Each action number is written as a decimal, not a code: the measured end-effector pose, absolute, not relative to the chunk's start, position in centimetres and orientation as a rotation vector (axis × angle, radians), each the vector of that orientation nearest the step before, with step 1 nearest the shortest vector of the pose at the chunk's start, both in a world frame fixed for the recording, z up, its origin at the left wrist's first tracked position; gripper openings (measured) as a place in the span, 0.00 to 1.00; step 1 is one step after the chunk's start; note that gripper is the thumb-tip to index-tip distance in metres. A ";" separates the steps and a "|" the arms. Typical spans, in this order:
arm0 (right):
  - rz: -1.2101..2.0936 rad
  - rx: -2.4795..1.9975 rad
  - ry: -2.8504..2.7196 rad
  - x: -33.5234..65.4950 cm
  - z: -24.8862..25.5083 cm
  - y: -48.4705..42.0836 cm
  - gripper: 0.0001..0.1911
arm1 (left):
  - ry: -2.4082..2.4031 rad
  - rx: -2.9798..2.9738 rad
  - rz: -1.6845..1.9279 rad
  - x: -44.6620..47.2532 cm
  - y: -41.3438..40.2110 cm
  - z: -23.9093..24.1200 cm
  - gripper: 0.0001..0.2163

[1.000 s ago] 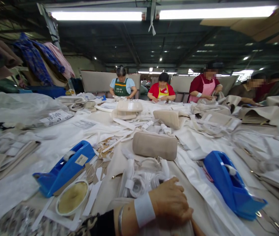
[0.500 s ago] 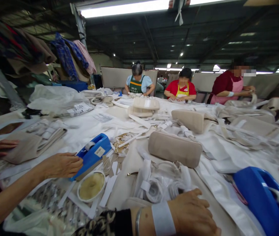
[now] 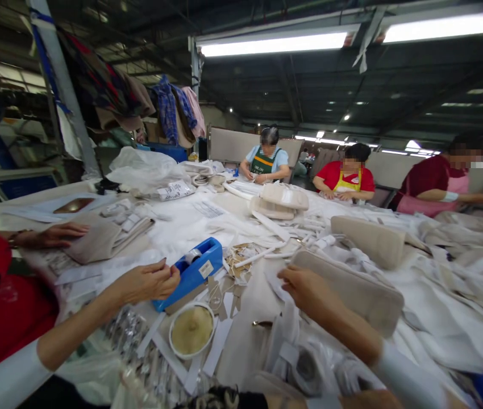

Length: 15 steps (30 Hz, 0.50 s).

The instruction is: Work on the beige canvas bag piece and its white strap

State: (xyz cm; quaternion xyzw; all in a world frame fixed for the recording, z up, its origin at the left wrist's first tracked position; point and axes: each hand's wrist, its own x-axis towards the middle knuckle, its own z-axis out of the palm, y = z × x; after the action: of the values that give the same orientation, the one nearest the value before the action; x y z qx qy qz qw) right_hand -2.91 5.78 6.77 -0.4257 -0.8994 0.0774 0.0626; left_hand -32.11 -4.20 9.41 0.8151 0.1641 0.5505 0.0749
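Observation:
My right hand (image 3: 305, 284) reaches forward over the table with fingers loosely apart and nothing in them, just left of a long beige pouch (image 3: 352, 289). My left hand (image 3: 354, 401) is a sliver at the bottom edge past its dark patterned sleeve (image 3: 224, 399), and its grip is hidden. A blue tape dispenser (image 3: 192, 272) stands ahead to the left. A co-worker's hand (image 3: 150, 281) touches its near end, and that person's other hand (image 3: 51, 236) rests on folded beige cloth (image 3: 96, 241).
A round bowl of yellowish paste (image 3: 191, 330) sits among paper strips and cardboard scraps (image 3: 230, 267). Plastic-wrapped bundles (image 3: 309, 363) lie close to me. More beige pouches (image 3: 369, 238) and white fabric cover the table. Three people work at the far side.
The view has swung left. My right hand has come into view reaching forward. My left hand has dropped to the frame's bottom edge. The co-worker's hand stays at the tape dispenser.

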 end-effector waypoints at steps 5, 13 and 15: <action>0.209 -1.409 -2.754 -11.2 3.9 13.0 0.11 | 1.292 2.706 1.299 -24.1 -2.2 4.3 0.19; 0.412 -1.401 -2.767 -15.6 1.0 17.4 0.12 | 1.787 2.516 1.003 -37.7 -8.5 -3.0 0.22; 0.445 -1.394 -2.762 -16.6 0.7 17.8 0.12 | 1.682 2.411 0.761 -42.8 -10.7 -4.8 0.23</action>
State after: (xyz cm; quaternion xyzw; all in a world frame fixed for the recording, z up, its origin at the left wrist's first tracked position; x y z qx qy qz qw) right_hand -16.61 17.83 0.68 -0.4459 -0.8836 0.1424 0.0083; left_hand -42.81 -10.67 -4.79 0.7930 0.5530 0.2501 0.0526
